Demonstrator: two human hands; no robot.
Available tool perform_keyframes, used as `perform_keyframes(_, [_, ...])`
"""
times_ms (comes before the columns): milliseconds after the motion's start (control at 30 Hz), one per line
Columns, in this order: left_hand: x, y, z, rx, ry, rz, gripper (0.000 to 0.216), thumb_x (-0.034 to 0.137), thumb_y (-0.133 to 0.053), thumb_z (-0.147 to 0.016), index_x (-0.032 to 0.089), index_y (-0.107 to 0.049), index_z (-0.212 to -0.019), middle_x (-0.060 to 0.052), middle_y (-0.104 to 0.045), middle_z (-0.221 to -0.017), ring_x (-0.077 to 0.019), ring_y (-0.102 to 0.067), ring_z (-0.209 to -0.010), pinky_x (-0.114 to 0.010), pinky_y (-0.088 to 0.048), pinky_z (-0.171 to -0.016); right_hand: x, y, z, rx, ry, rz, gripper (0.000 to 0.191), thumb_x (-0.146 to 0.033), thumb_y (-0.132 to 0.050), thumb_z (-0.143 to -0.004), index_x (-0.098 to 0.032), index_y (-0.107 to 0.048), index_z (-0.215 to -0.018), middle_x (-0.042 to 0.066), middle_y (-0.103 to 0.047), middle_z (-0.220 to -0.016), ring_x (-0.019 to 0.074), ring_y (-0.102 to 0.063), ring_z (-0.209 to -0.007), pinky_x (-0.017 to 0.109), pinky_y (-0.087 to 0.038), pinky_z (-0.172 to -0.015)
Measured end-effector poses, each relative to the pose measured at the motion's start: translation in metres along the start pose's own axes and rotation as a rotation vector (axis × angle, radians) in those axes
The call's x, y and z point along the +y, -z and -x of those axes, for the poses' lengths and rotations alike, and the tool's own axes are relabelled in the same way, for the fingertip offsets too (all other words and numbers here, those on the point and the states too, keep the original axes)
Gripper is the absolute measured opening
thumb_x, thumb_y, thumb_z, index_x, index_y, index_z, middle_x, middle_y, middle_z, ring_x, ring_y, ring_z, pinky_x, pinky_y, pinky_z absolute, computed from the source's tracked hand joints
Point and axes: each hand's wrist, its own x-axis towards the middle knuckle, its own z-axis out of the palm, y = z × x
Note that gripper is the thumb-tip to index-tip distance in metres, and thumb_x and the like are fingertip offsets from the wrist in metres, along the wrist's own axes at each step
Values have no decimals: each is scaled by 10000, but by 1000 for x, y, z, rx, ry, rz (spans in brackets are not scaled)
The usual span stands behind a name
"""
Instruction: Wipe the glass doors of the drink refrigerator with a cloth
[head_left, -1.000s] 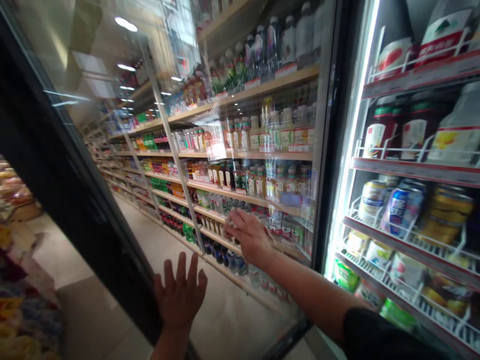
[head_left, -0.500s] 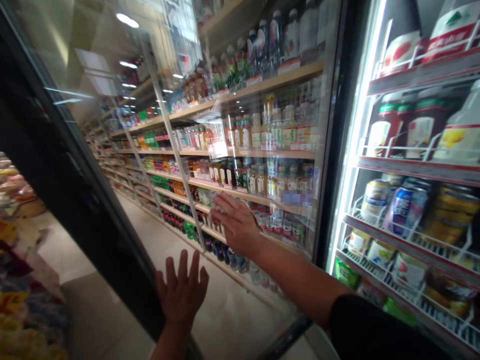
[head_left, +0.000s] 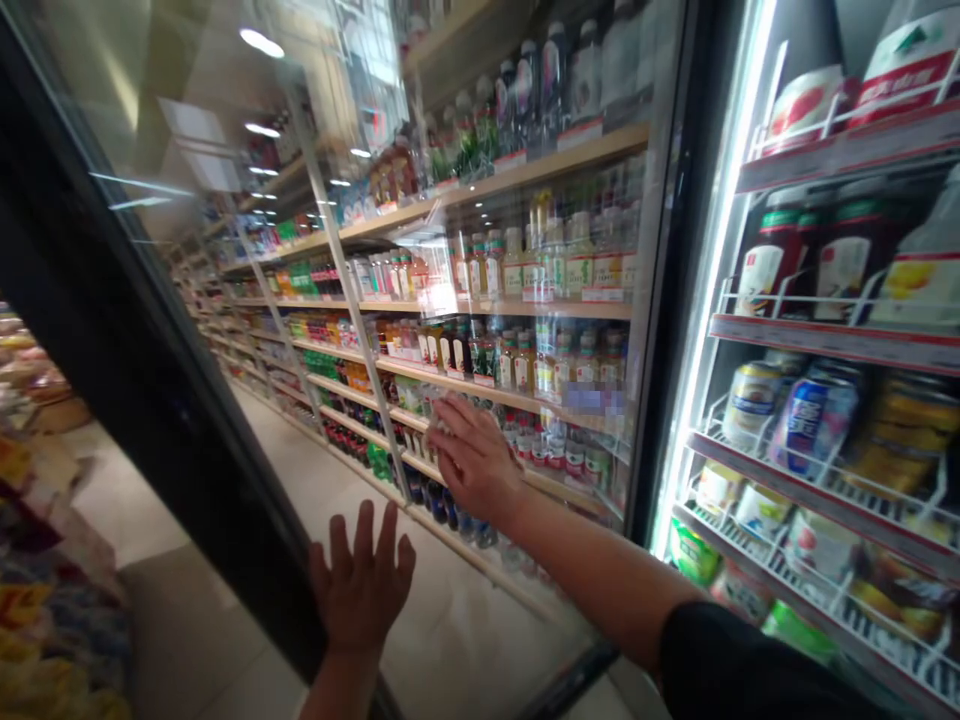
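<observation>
The glass door (head_left: 480, 620) of a lit drinks cooler stands swung open in front of me. My left hand (head_left: 364, 580) lies against the lower part of the glass, fingers spread, close to the black door frame (head_left: 187, 420). Higher and to the right, my right hand (head_left: 476, 455) is laid on the pane, its fingers stretched and close together. A pale, see-through patch shows at its fingertips; whether that is a thin wipe or a reflection, I cannot tell. The right palm is hidden.
At the right, cooler shelves (head_left: 825, 340) with wire rails hold bottles, cans (head_left: 810, 420) and cups. Through the glass show long store shelves (head_left: 517, 395) of bottled drinks. Bagged goods (head_left: 60, 640) are at the lower left, beside the tiled floor (head_left: 172, 620).
My right hand has shifted slightly right and down on the glass. My left hand stays in place.
</observation>
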Motion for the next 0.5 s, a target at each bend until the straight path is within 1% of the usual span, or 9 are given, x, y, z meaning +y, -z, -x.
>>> perform_keyframes(100, [0, 0, 0, -6, 6, 10, 742, 279, -687, -793, 267, -377, -1467, -97, -373, -1535, -316, -222, -1477, -532, -186, -1192, -10, -5, 10, -78, 103, -34, 231, -151, -504, -926, -174, -662, -1092, 64, -616, -1360, 141, -350, -1440, 332, -363, -1167])
perform_keyframes(167, [0, 1, 0, -8, 4, 0, 743, 281, -685, -795, 260, -373, -1470, -100, -369, -1537, -317, -220, -1477, -533, -190, -1190, -12, -5, 8, -120, 133, -41, 237, -154, -486, -931, -194, -664, -1084, 47, -610, -1369, 128, -348, -1440, 327, -370, -1162])
perform_keyframes(233, [1, 1, -1, -3, 1, -11, 746, 283, -684, -794, 251, -373, -1470, -107, -367, -1538, -319, -217, -1478, -534, -192, -1189, -9, -3, -4, -91, 82, -33, 273, -143, -464, -933, -191, -657, -1121, 59, -573, -1411, 134, -330, -1451, 341, -370, -1162])
perform_keyframes(300, [1, 1, -1, -1, -3, -16, 749, 281, -687, -790, 240, -376, -1469, -114, -368, -1536, -320, -215, -1478, -530, -192, -1191, -6, -1, -16, -37, 0, -22, 324, -121, -430, -936, -173, -642, -1175, 77, -531, -1450, 146, -307, -1462, 360, -357, -1172])
perform_keyframes(367, [1, 2, -2, -2, -6, -17, 750, 278, -693, -785, 233, -382, -1466, -119, -375, -1531, -322, -217, -1477, -527, -189, -1194, -8, -5, -19, -10, -33, -22, 331, -115, -412, -941, -164, -652, -1164, 75, -547, -1435, 146, -302, -1464, 356, -350, -1176])
perform_keyframes(400, [1, 2, -2, -2, -9, -17, 752, 275, -695, -783, 229, -383, -1466, -124, -378, -1529, -323, -219, -1476, -529, -190, -1193, -11, -8, -16, -21, -5, -28, 310, -128, -417, -949, -169, -670, -1123, 64, -573, -1409, 144, -305, -1462, 347, -348, -1177])
perform_keyframes(500, [1, 2, -2, 7, -24, 1, 767, 273, -687, -788, 227, -357, -1479, -133, -373, -1530, -329, -215, -1477, -548, -199, -1185, -21, -21, 1, -129, 185, -48, 247, -184, -462, -969, -212, -707, -961, 3, -633, -1336, 119, -329, -1447, 305, -340, -1175])
